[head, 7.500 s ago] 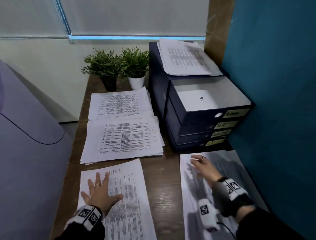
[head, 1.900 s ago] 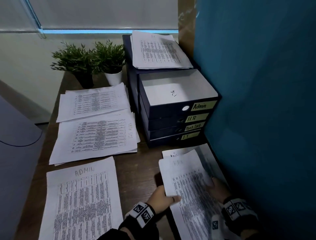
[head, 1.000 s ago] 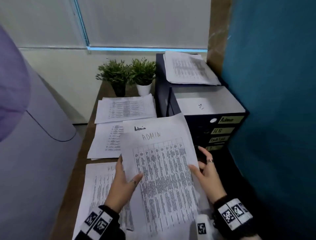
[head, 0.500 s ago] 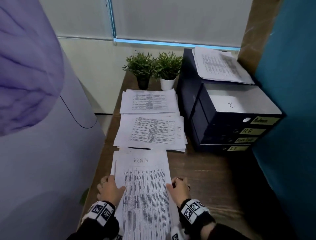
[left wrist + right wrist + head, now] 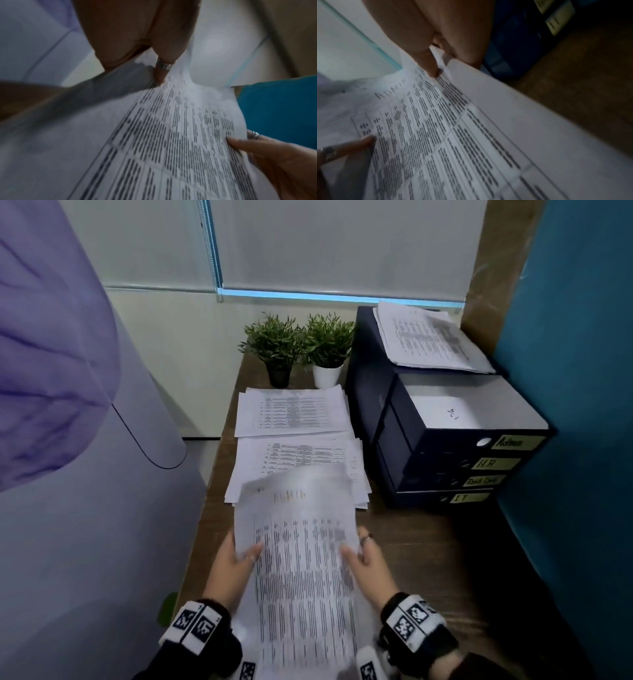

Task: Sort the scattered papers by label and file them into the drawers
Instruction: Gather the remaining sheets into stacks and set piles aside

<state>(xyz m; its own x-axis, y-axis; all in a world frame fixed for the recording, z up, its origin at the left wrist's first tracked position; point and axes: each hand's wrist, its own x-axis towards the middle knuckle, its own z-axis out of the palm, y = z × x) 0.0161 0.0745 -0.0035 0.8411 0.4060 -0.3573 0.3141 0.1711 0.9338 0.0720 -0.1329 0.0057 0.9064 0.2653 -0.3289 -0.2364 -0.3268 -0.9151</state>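
So half a second back the ADMIN stack [image 5: 301, 570] was lying flat on the tabletop [image 5: 428, 549] with both hands squaring up its sides. Now it's lifted off the wood and tilted up, top edge blurry and hanging over the near edge of the middle paper pile [image 5: 298, 463]. The left hand [image 5: 233, 568] has the left edge, thumb on the printed face and fingers [image 5: 162, 73] tucked behind, so it's pinching the sheets. The right hand [image 5: 368, 568] does the same on the right edge, thumb on top, the rest of the fingers [image 5: 431, 63] under the paper. The "ADMIN" heading reads fine in the right wrist view.

Everything else sits like before: the far paper pile [image 5: 291, 412] in front of the two potted plants [image 5: 301, 347], the drawer unit [image 5: 445, 446] on the right with its top Admin drawer [image 5: 472, 412] pulled open, one sheet lying inside, and another pile of papers [image 5: 428, 340] on top of the unit. The HR, Task List and IT drawers below are closed.
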